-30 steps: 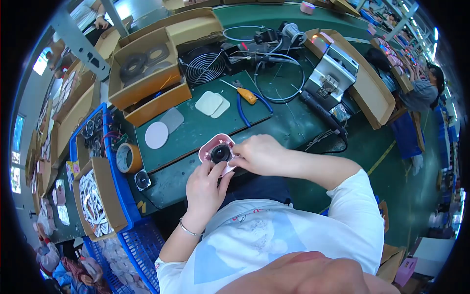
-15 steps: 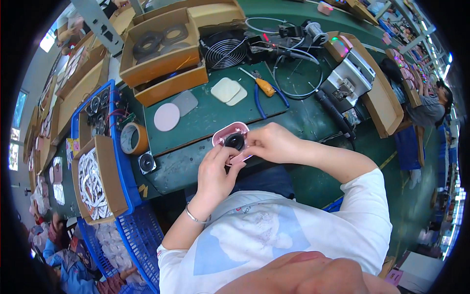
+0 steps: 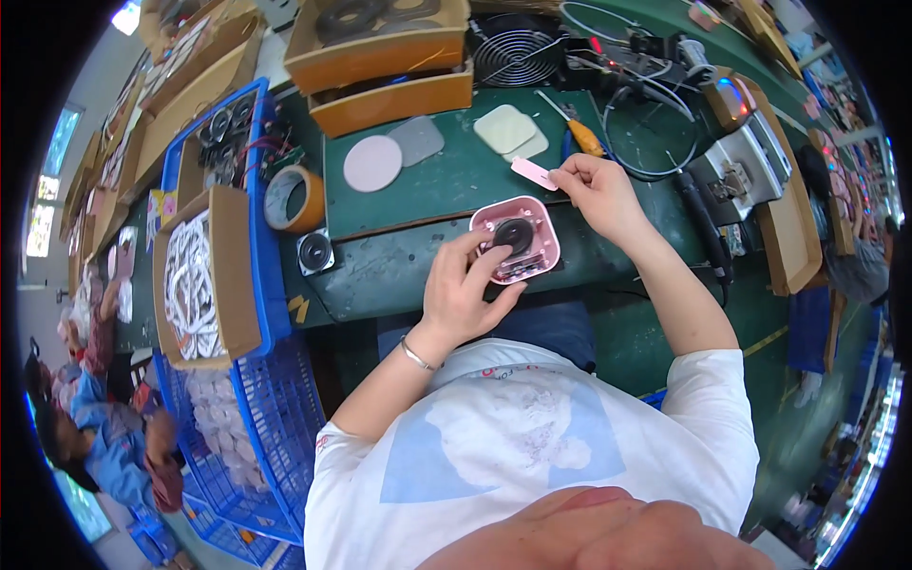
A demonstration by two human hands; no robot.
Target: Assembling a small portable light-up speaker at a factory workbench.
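A pink plastic housing (image 3: 544, 228) with rounded corners lies open side up at the bench's near edge. Inside it sits a round black speaker (image 3: 514, 235), and a small circuit board shows along the near wall. My left hand (image 3: 465, 290) grips the housing from the left, fingertips against the speaker and thumb at the near rim. Above and to the right, my right hand (image 3: 605, 197) pinches a narrow pink plastic strip (image 3: 534, 173) between thumb and fingers, apart from the housing. Just beyond the strip lie two cream rounded-square pads (image 3: 506, 130).
A pink disc (image 3: 372, 163) and a grey pad (image 3: 418, 141) lie on the green board. An orange-handled screwdriver (image 3: 584, 139) is beyond my right hand. Leftward are a tape roll (image 3: 312, 198), a loose speaker (image 3: 314, 252) and a box of white cables (image 3: 226, 285). A fan (image 3: 516, 55) stands behind.
My right hand has lifted away from the housing, up and to the right, with the pink strip. The housing is now tipped further open, showing its inside. The whole view has shifted.
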